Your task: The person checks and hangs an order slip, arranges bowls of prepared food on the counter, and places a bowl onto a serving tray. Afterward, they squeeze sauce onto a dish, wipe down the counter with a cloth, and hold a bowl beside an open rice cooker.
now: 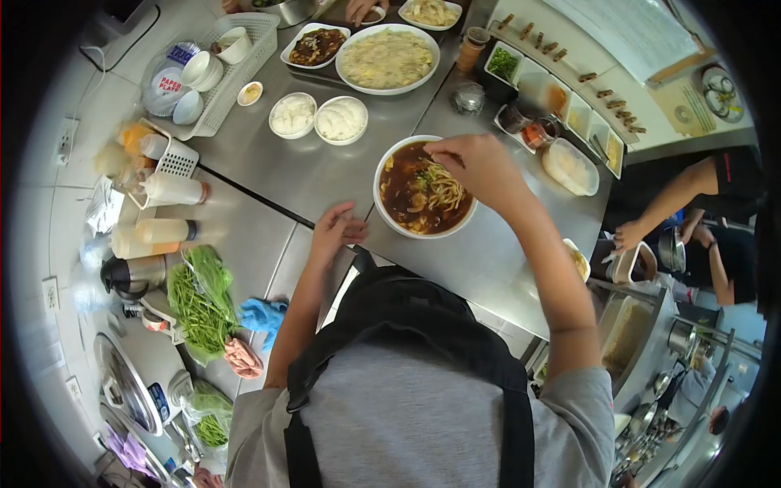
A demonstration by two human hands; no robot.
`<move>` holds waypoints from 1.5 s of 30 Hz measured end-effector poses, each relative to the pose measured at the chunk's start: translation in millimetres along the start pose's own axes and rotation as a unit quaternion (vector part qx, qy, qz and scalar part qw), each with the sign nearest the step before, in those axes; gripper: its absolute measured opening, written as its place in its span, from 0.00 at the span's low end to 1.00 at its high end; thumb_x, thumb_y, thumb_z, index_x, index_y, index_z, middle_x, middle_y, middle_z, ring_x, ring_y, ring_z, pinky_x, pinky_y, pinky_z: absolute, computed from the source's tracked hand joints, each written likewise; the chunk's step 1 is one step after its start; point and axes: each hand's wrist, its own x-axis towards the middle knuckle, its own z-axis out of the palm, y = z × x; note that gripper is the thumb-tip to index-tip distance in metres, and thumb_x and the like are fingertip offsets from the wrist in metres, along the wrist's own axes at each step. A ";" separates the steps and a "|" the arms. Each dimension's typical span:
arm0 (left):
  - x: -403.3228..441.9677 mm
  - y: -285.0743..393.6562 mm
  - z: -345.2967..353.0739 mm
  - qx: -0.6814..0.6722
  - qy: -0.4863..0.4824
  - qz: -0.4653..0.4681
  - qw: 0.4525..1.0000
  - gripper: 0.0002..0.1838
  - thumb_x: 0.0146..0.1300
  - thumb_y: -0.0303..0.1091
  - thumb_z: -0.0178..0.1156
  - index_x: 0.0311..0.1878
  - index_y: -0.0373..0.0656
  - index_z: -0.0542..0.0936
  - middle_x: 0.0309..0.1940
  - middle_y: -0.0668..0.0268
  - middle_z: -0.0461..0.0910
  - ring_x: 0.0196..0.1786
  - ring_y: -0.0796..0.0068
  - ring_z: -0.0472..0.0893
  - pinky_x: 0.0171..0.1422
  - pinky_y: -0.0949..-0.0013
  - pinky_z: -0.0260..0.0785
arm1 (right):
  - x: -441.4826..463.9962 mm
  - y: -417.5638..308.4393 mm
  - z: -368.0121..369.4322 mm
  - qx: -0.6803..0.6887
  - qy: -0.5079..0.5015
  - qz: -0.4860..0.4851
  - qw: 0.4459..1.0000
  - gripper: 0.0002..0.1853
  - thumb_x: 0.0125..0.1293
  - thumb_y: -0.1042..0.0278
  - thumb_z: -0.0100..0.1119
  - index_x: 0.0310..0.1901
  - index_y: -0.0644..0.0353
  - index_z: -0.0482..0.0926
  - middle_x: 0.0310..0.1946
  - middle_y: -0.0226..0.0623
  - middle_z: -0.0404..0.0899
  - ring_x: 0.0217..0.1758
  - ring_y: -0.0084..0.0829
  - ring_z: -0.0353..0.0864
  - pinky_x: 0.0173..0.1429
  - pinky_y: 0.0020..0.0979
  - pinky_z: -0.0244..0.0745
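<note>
A large white bowl [379,198] of noodles in dark brown broth sits on the steel counter. My right hand [474,165] is over its upper right part, fingertips pinched together above the noodles [442,185]. Whatever the pinch holds, if anything, is too small to make out. Bits of chopped green lie on the noodles just below those fingers. Left of the bowl, my left hand [335,230] rests at the counter's near edge, fingers apart and holding nothing. Two small bowls of white rice [341,120] stand beyond the noodle bowl.
At the back, a tray carries a dish of dark sauced food [317,47] and a wide bowl of yellowish soup [387,57]. A co-worker's hand [364,10] is behind them. Chopped greens [503,63] fill a container at right. Bagged green vegetables [198,305] lie left; two co-workers stand right.
</note>
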 end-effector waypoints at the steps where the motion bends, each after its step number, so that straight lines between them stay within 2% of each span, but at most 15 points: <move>1: 0.2 -1.6 -2.6 0.001 -0.002 -0.007 1.000 0.21 0.70 0.39 0.51 0.63 0.45 0.68 0.39 0.58 0.81 0.39 0.67 0.84 0.42 0.71 0.77 | -4.1 -2.8 -0.2 -0.024 -0.008 0.016 1.000 0.11 0.56 0.76 0.58 0.40 0.57 0.85 0.35 0.44 0.84 0.35 0.42 0.83 0.43 0.34 0.77; 4: -2.8 -3.6 -1.5 0.013 0.001 0.004 1.000 0.20 0.71 0.39 0.50 0.63 0.43 0.68 0.39 0.58 0.81 0.39 0.68 0.84 0.42 0.71 0.77 | -22.2 19.5 41.9 -0.016 0.053 -0.062 0.997 0.15 0.53 0.78 0.55 0.41 0.55 0.85 0.35 0.46 0.83 0.40 0.46 0.82 0.49 0.39 0.76; 7: -6.3 -4.0 4.5 0.053 -0.002 0.031 0.998 0.20 0.71 0.38 0.50 0.62 0.42 0.69 0.39 0.59 0.81 0.37 0.69 0.84 0.42 0.71 0.77 | -31.8 21.4 64.5 -0.011 -0.020 0.062 0.998 0.14 0.56 0.72 0.53 0.41 0.52 0.85 0.35 0.47 0.82 0.41 0.46 0.81 0.50 0.42 0.75; 9: -2.8 -6.8 4.4 0.064 -0.020 0.030 0.997 0.19 0.71 0.38 0.49 0.61 0.42 0.69 0.38 0.60 0.81 0.36 0.70 0.83 0.40 0.71 0.77 | -36.6 21.4 70.7 -0.021 0.051 0.069 0.996 0.09 0.58 0.67 0.56 0.37 0.52 0.85 0.32 0.45 0.82 0.38 0.46 0.81 0.46 0.43 0.75; 14: 14.3 -32.9 -7.1 0.059 -0.015 0.072 0.996 0.15 0.71 0.38 0.47 0.53 0.38 0.73 0.30 0.62 0.81 0.28 0.73 0.81 0.32 0.71 0.73 | -40.6 32.6 73.6 -0.087 0.029 0.124 0.988 0.11 0.59 0.57 0.58 0.38 0.54 0.82 0.32 0.43 0.80 0.37 0.46 0.79 0.43 0.44 0.75; 15: 9.2 -21.0 -3.3 0.152 0.004 0.059 0.987 0.13 0.70 0.35 0.47 0.49 0.38 0.75 0.28 0.64 0.81 0.28 0.73 0.81 0.33 0.70 0.73 | -47.3 37.5 75.5 -0.090 0.071 0.010 0.993 0.12 0.59 0.58 0.60 0.40 0.55 0.82 0.36 0.45 0.79 0.37 0.46 0.79 0.43 0.44 0.74; 16: 15.8 -30.4 -10.4 0.157 -0.020 0.067 0.985 0.13 0.68 0.33 0.47 0.50 0.39 0.75 0.28 0.64 0.81 0.29 0.74 0.80 0.33 0.71 0.73 | -42.7 27.9 62.6 -0.001 0.000 0.102 0.995 0.12 0.58 0.60 0.60 0.41 0.55 0.82 0.37 0.46 0.79 0.37 0.45 0.79 0.42 0.43 0.74; 18: 4.5 -25.5 -4.1 0.059 -0.015 0.072 0.996 0.16 0.68 0.29 0.45 0.57 0.40 0.72 0.33 0.61 0.81 0.31 0.71 0.82 0.34 0.68 0.77 | -43.9 16.5 58.3 0.022 0.074 0.099 0.992 0.05 0.54 0.69 0.63 0.32 0.59 0.83 0.26 0.43 0.80 0.32 0.42 0.81 0.38 0.39 0.75; 20: 4.5 -22.2 -5.4 0.058 -0.025 0.081 0.995 0.16 0.70 0.30 0.44 0.58 0.40 0.71 0.33 0.61 0.82 0.31 0.72 0.83 0.34 0.71 0.76 | -44.2 18.5 59.4 0.074 0.124 0.081 0.986 0.04 0.49 0.71 0.66 0.27 0.60 0.82 0.23 0.42 0.80 0.26 0.39 0.81 0.34 0.36 0.75; 25: -1.8 -18.8 -1.6 0.064 -0.026 0.096 0.993 0.18 0.67 0.25 0.43 0.60 0.38 0.69 0.34 0.59 0.81 0.30 0.71 0.83 0.31 0.71 0.77 | -45.5 26.1 60.1 0.102 0.105 0.030 0.989 0.07 0.48 0.72 0.69 0.31 0.62 0.85 0.26 0.44 0.83 0.26 0.35 0.83 0.33 0.32 0.76; 28: -1.6 -23.9 0.3 0.046 -0.017 0.111 0.993 0.18 0.67 0.25 0.43 0.59 0.38 0.70 0.34 0.59 0.81 0.29 0.72 0.83 0.30 0.71 0.77 | -43.8 9.6 45.9 0.108 0.078 0.085 0.987 0.09 0.50 0.70 0.68 0.34 0.62 0.86 0.27 0.45 0.83 0.26 0.35 0.84 0.34 0.31 0.77; 34: -3.6 -24.9 3.7 0.064 -0.003 0.127 0.990 0.17 0.67 0.25 0.44 0.58 0.39 0.71 0.33 0.61 0.81 0.28 0.73 0.83 0.29 0.72 0.77 | -32.2 21.2 59.0 -0.040 0.139 -0.032 0.989 0.10 0.51 0.66 0.68 0.33 0.63 0.85 0.24 0.45 0.83 0.24 0.37 0.83 0.34 0.31 0.77; 40: -11.5 -22.4 6.7 0.095 0.010 0.139 0.986 0.16 0.67 0.25 0.44 0.56 0.39 0.72 0.32 0.63 0.81 0.28 0.75 0.82 0.29 0.73 0.76 | -32.2 28.9 68.8 0.117 0.116 0.002 0.986 0.11 0.50 0.73 0.67 0.37 0.61 0.85 0.22 0.45 0.81 0.22 0.40 0.80 0.30 0.34 0.73; 43: -12.6 -21.2 7.9 0.091 0.016 0.146 0.985 0.16 0.67 0.25 0.44 0.56 0.40 0.73 0.32 0.63 0.81 0.27 0.76 0.82 0.29 0.73 0.75 | -29.9 24.6 57.9 -0.016 0.157 -0.095 0.983 0.04 0.48 0.80 0.60 0.26 0.61 0.82 0.21 0.41 0.80 0.22 0.38 0.78 0.28 0.33 0.72; 45: -12.8 -21.7 8.2 0.090 0.016 0.147 0.985 0.16 0.67 0.26 0.44 0.55 0.40 0.73 0.31 0.64 0.81 0.27 0.77 0.81 0.29 0.74 0.75 | -27.9 23.5 59.2 0.041 0.175 -0.045 0.983 0.04 0.45 0.82 0.59 0.21 0.61 0.79 0.17 0.38 0.76 0.19 0.36 0.75 0.26 0.32 0.70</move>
